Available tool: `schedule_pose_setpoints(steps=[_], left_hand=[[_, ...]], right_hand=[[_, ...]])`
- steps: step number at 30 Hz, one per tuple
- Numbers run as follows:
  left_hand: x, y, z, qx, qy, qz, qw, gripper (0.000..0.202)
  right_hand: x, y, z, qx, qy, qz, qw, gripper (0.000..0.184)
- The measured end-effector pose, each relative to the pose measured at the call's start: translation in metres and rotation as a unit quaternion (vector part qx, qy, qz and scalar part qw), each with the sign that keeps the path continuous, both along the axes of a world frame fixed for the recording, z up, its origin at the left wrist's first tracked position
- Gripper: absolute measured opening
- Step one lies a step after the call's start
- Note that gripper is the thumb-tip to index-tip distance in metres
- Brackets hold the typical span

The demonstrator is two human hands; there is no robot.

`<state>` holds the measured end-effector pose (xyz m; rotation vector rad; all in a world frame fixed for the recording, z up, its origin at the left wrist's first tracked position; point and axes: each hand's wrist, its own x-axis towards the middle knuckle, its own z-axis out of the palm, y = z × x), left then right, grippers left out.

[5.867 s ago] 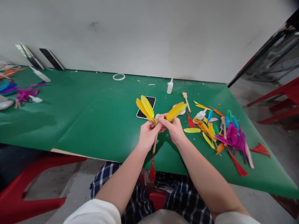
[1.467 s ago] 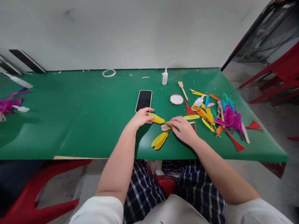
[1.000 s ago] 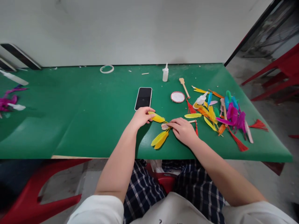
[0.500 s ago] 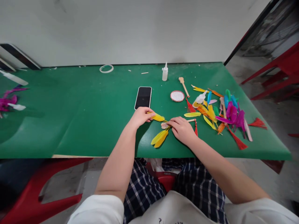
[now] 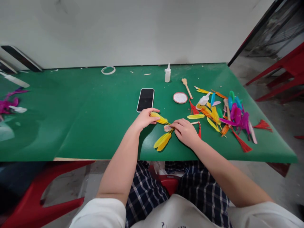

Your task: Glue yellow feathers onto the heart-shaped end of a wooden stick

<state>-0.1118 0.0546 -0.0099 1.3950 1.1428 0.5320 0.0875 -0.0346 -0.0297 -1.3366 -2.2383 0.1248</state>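
Observation:
A small craft piece lies on the green table (image 5: pixel 83 120) near its front edge: a pale round head (image 5: pixel 167 128) with yellow feathers fanning out from it. My left hand (image 5: pixel 143 118) pinches the upper yellow feathers (image 5: pixel 160 119) between thumb and fingers. My right hand (image 5: pixel 186 132) rests curled on the piece's wooden stick (image 5: pixel 195 123), fingertips pressing beside the head. A second pair of yellow feathers (image 5: pixel 162 141) points down-left, untouched. A red tassel (image 5: pixel 199 132) shows beside my right hand.
A black phone (image 5: pixel 145 99) lies just beyond my left hand. A round white lid (image 5: pixel 180 97), a glue bottle (image 5: pixel 167 73) and a heap of several coloured feathers (image 5: pixel 225 115) lie to the right. A white ring (image 5: pixel 108 70) sits at the back. Red chairs stand below left and at right.
The feather piece, held up in both hands earlier, now lies on the table. Over the last second both hands stay on it; my left fingers shift slightly on the upper feathers.

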Motion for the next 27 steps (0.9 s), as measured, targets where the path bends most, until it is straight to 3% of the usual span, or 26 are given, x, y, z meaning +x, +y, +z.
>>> schedule_pose_setpoints(steps=[4,9,13,16,20,27], left_hand=[[0.000,-0.001,0.006,0.009,-0.014,0.002,1.000,0.038],[-0.001,-0.006,0.024,0.071,-0.050,0.017,0.996,0.035],[0.000,-0.013,0.033,0.084,-0.079,-0.001,0.993,0.032],[0.003,-0.019,0.040,0.102,-0.072,-0.006,0.992,0.026],[0.005,-0.031,0.055,0.227,-0.041,-0.004,0.973,0.016],[0.002,-0.061,0.081,0.449,-0.050,-0.050,0.891,0.022]], right_hand=[[0.000,-0.001,0.004,0.000,0.057,-0.029,0.998,0.020],[0.007,0.001,0.005,-0.014,0.059,-0.037,0.998,0.033],[0.010,0.002,0.004,0.013,0.060,-0.026,0.998,0.022],[0.009,0.001,0.014,0.051,0.066,-0.037,0.996,0.019],[0.013,-0.003,0.038,0.140,0.051,-0.062,0.987,0.018],[0.024,-0.010,0.067,0.254,0.049,-0.090,0.962,0.028]])
